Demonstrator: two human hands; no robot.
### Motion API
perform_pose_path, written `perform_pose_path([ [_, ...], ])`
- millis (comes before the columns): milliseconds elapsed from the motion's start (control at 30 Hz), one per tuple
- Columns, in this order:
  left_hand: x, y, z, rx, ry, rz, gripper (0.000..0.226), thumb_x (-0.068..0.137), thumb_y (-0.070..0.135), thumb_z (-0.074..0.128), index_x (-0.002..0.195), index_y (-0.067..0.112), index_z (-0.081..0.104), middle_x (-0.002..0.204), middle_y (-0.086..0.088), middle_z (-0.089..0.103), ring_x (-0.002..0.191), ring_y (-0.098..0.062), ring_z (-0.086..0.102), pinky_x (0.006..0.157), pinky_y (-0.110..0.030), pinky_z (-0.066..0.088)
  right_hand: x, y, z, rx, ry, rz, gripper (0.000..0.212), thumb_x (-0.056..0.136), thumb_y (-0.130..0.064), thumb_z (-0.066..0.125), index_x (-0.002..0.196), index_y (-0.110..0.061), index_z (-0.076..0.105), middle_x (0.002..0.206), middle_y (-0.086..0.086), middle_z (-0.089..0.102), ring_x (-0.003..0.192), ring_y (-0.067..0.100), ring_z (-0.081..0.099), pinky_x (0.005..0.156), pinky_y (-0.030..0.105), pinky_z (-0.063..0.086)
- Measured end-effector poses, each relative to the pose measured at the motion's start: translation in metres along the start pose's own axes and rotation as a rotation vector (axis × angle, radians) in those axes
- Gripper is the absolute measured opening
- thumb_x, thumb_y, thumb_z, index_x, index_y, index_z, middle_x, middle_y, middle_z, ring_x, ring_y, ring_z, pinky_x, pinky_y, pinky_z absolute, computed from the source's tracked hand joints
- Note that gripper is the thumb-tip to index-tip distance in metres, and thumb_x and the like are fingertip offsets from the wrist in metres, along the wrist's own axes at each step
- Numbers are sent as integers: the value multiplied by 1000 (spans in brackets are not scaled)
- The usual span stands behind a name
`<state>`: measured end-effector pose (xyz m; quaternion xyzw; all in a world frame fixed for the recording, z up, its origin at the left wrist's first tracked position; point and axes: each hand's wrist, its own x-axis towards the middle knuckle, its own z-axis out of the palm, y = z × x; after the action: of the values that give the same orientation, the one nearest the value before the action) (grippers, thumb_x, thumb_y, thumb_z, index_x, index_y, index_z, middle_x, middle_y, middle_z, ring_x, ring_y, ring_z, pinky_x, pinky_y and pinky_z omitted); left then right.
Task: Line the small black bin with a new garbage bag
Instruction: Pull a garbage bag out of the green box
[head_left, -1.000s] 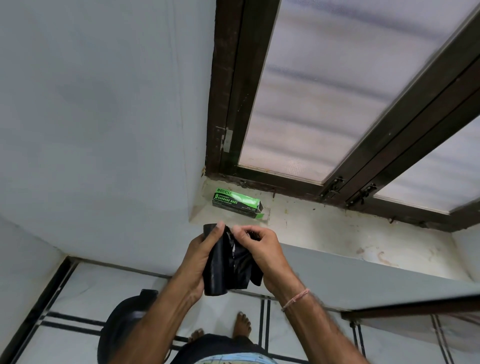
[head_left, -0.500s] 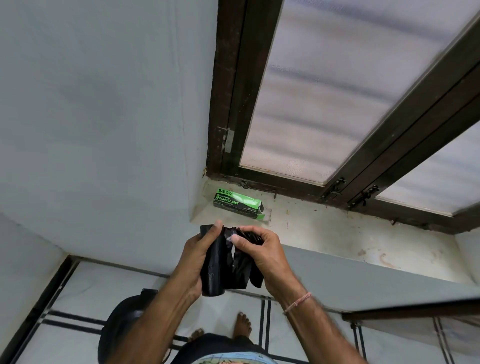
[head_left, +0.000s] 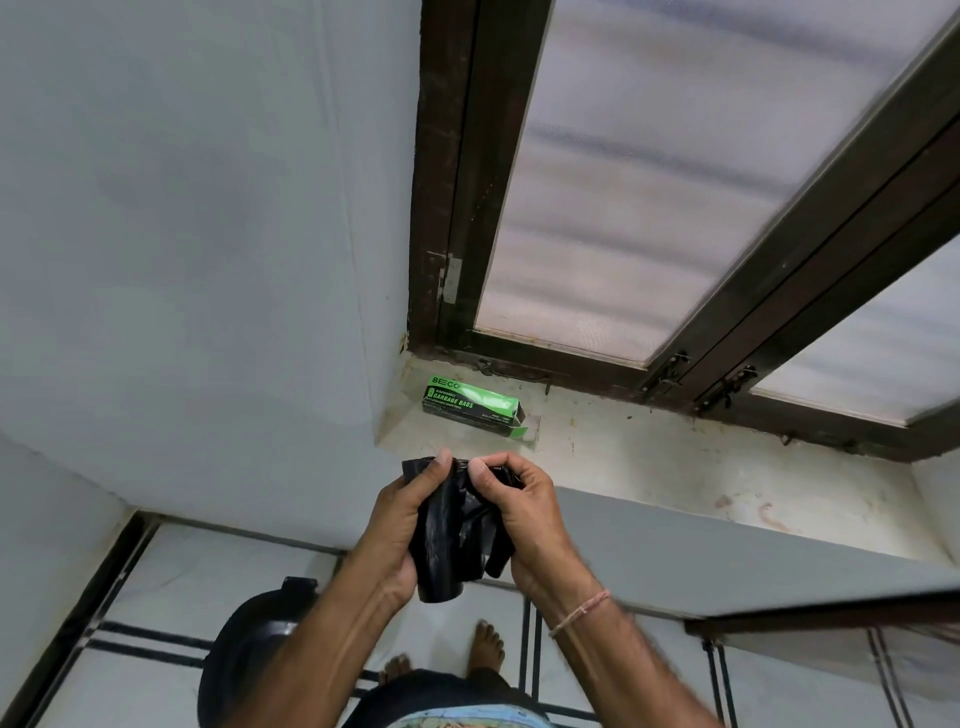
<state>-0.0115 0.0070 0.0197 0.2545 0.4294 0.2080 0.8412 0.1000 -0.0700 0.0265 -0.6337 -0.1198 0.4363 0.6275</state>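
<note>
Your left hand (head_left: 399, 525) is curled round the left side of the folded black garbage bag (head_left: 456, 540), thumb pressed at its top edge. Your right hand (head_left: 525, 512) pinches the crumpled top of the bag between thumb and bent fingers. You hold the bag in front of the window sill (head_left: 649, 457), where the green garbage bag box (head_left: 470, 405) lies. The small black bin (head_left: 244, 649) stands on the floor (head_left: 156, 571), below your left forearm.

Green box (head_left: 470, 406): "BECO", seemingly "GARBAGE BAGS"
</note>
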Motion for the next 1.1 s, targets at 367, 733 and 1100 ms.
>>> perform_pose_path([
  [367, 10, -14, 15, -195, 88, -25, 52, 73, 37, 83, 110, 2, 72, 106, -22, 75, 98, -36, 73, 90, -46, 58, 5, 5, 18, 321, 153, 83, 14, 95, -2, 72, 83, -8, 68, 78, 8, 69, 78, 22, 67, 92, 48, 56],
  [733, 21, -7, 13, -176, 178, 160, 28, 90, 38, 74, 92, 11, 64, 75, -15, 72, 64, -24, 71, 71, -41, 64, 9, -5, -4, 551, 163, 192, 18, 100, -20, 65, 105, -5, 56, 80, 16, 73, 82, 33, 71, 93, 53, 59],
  [1100, 24, -5, 7, -18, 247, 320, 30, 90, 40, 75, 87, 14, 62, 62, -5, 66, 56, -18, 62, 59, -31, 55, 22, -2, -41, 297, 129, 110, 19, 109, -10, 51, 90, -14, 52, 70, 3, 51, 41, 3, 35, 36, 15, 28],
])
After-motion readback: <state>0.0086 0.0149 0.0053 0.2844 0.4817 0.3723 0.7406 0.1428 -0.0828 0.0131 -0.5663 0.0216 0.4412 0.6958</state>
